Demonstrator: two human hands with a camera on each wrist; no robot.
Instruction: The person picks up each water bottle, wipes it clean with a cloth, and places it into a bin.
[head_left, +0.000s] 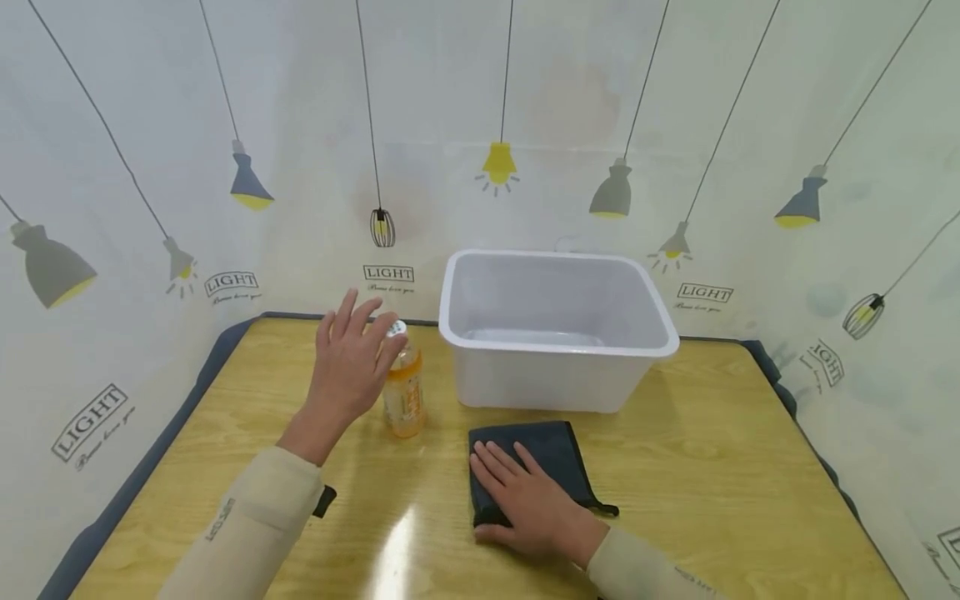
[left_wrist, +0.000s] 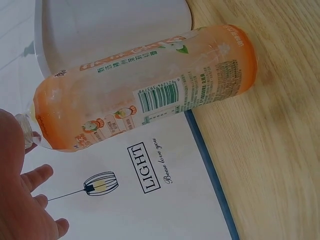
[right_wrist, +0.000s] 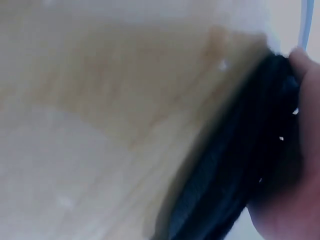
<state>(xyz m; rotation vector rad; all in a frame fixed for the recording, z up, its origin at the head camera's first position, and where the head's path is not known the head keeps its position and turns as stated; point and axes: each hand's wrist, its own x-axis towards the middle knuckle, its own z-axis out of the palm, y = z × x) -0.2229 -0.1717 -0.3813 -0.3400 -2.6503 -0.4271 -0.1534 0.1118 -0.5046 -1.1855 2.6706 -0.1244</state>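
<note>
In the head view my left hand (head_left: 348, 367) has its thumb and index finger at the white cap of a drink bottle (head_left: 406, 400), pinching it while the other fingers spread away. The bottle stands upright on the table, clear with an orange and white label. Up close in the left wrist view, the bottle (left_wrist: 145, 90) shows a green barcode, and the left hand (left_wrist: 22, 185) is at its neck. My right hand (head_left: 532, 504) lies flat with straight fingers on a folded dark cloth (head_left: 551, 442). The right wrist view shows the cloth's thick folded edge (right_wrist: 220, 165) blurred.
Behind the cloth stands a white plastic tub (head_left: 540, 379), to the right of the bottle. A wood-grain table (head_left: 712, 483) carries everything. Pale sheets printed with lamps (head_left: 498, 162) surround the table on its far side and both flanks.
</note>
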